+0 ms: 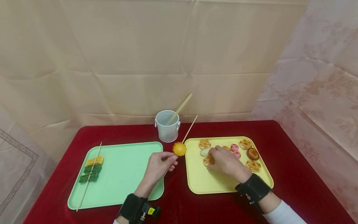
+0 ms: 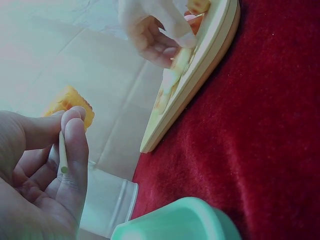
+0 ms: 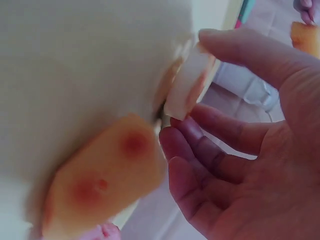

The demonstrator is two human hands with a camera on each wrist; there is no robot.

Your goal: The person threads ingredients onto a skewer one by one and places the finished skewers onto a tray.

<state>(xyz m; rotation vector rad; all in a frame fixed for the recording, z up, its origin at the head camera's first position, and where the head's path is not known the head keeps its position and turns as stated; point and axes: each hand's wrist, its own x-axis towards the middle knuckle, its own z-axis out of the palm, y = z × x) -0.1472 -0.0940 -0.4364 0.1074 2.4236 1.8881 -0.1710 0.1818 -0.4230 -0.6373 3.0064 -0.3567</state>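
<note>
My left hand (image 1: 158,166) pinches a thin wooden skewer (image 1: 190,128) between thumb and fingers, just below a yellow corn slice (image 1: 179,149) threaded on it. In the left wrist view the skewer's blunt end (image 2: 63,167) sticks out from the fingers. Over the yellow tray (image 1: 195,185), my right hand (image 1: 227,162) has thumb and fingers at opposite edges of a lotus root slice (image 1: 208,161). The right wrist view shows this pale slice (image 3: 190,82) standing on edge in the pinch. A whitish piece (image 1: 205,152) lies just beyond it.
Lotus root slices (image 1: 253,165), pink pieces (image 1: 234,147) and a brown round (image 1: 253,153) lie on the yellow tray. On the green tray (image 1: 126,189) rests a skewer with green and yellow pieces (image 1: 90,177). A metal bucket (image 1: 167,130) holding skewers stands behind.
</note>
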